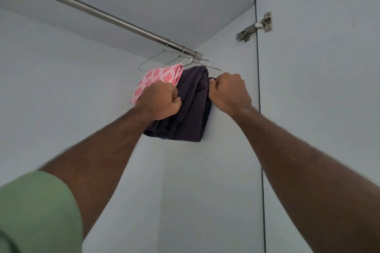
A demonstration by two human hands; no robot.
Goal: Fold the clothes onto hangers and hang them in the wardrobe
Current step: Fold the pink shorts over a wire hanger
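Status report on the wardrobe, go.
Left hand and right hand both grip the dark garment. It hangs by a wire hanger on the rail. Pink patterned cloth crowds its left.

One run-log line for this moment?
stage: hanging | left hand: grips dark garment | right hand: grips same garment | rail: pink patterned garment hung

Soft, even, fairly bright light fills the scene, with faint shadows and no glare. Wide-angle distortion bends the rail (pixel 86 7) at far left. The near-left sleeve (pixel 37 211) looks blurred.
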